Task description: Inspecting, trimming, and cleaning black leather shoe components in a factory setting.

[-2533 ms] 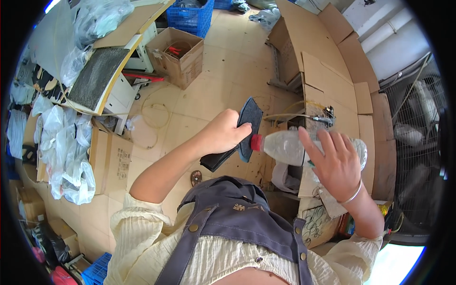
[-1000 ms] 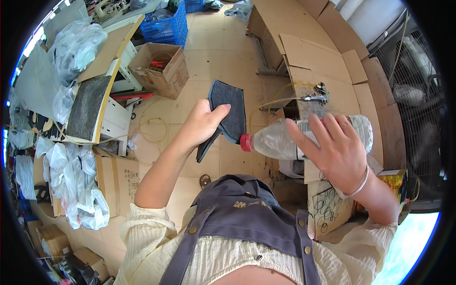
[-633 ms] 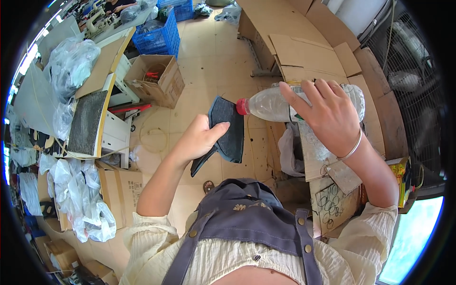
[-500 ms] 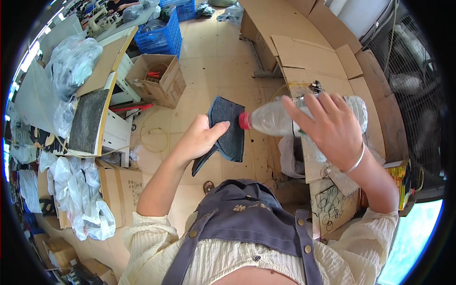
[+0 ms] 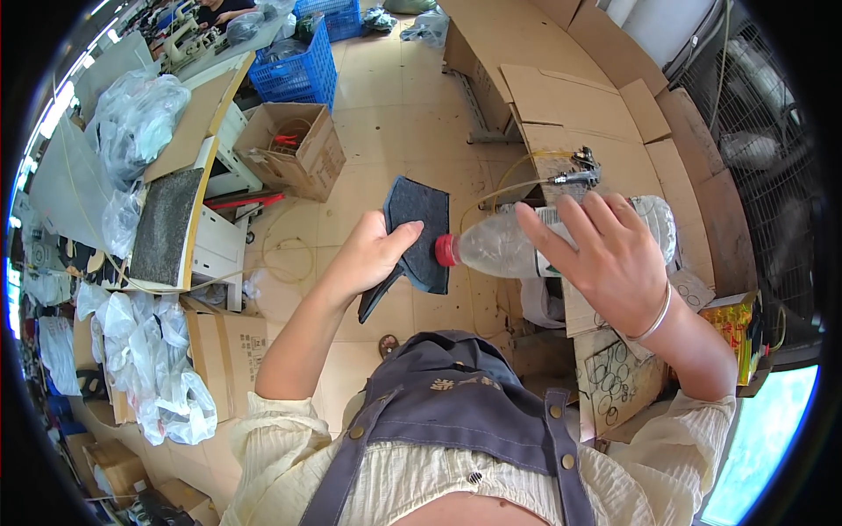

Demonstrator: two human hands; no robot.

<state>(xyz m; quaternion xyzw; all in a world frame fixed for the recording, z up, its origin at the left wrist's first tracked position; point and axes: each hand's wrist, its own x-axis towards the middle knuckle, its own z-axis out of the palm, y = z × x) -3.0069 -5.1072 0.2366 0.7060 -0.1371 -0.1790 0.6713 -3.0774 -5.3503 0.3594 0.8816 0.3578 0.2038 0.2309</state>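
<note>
My left hand (image 5: 367, 250) is closed on a dark blue-black flat piece (image 5: 417, 209) of fabric or leather, the thumb pressing on its face and a narrow flap hanging below the fingers. From the right, my right hand (image 5: 610, 254) wraps over a clear plastic bottle (image 5: 500, 244) with a pale label, held lying nearly level. Its red cap (image 5: 446, 250) points left and overlaps the right part of the dark piece; whether it touches cannot be made out. The bottle's underside and the piece's back are hidden.
A metal spray gun (image 5: 574, 178) on a yellow hose lies on the cardboard-covered bench (image 5: 605, 118) at right. At left stand an open carton (image 5: 303, 158), a blue crate (image 5: 303, 74), a workbench (image 5: 162, 223) and plastic bags (image 5: 145, 351). Another person (image 5: 224, 10) sits far left.
The bottle has shifted slightly toward me and left, its red cap now lower across the dark piece. More of the spray gun shows behind it. My left hand has barely moved.
</note>
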